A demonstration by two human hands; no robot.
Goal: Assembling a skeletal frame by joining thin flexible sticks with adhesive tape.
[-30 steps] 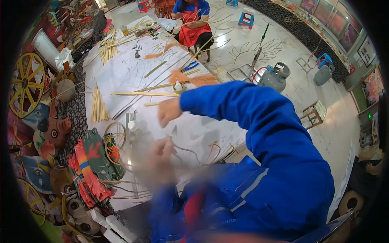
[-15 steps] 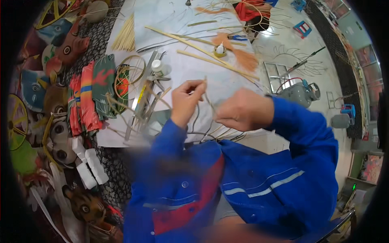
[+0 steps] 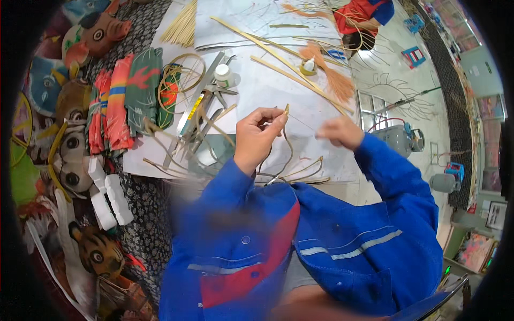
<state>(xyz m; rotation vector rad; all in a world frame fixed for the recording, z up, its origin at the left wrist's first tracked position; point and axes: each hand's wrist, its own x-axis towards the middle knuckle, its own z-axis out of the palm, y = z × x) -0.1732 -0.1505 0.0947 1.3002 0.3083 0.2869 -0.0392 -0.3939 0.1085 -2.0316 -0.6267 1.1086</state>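
At the centre of the frame, the left hand (image 3: pixel 258 136) pinches the top of a thin bent strip of pale bamboo (image 3: pixel 286 140), grip closed on it above the white paper-covered desk (image 3: pixel 267 85). The right hand (image 3: pixel 340 131), just right of centre, is blurred; its grip cannot be told. A small white-capped glue bottle (image 3: pixel 224 75) stands above.

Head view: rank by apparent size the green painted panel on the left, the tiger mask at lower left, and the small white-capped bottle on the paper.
1. green painted panel, largest.
2. tiger mask; it sits nearer the rim, so the gap is unsure.
3. white-capped bottle, clearly smallest.
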